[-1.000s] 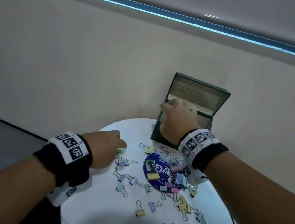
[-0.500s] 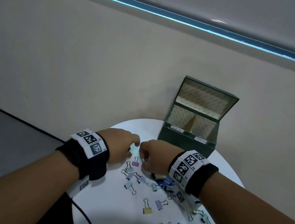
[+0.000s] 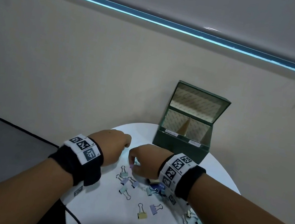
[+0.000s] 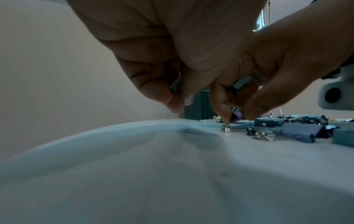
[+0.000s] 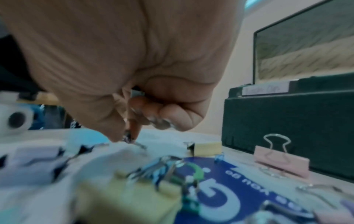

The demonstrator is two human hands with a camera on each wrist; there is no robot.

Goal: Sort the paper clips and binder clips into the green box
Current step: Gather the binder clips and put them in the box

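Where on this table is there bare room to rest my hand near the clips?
The near left of the white table, between the left hand and the scattered binder clips, is bare. So is the strip between the green box and both hands. It is crowded under the right hand and along the right edge.

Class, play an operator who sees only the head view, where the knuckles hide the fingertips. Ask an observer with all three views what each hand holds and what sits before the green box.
Operator: What is the right hand doing?
Observer: In the right wrist view, the right hand pinches a lilac clip between thumb and finger, low at the table.
Operator: And the left?
Observer: The left hand is curled round a dark piece, seemingly a clip.
Operator: Anything by the box?
Observer: A pink binder clip stands just in front of the green box.
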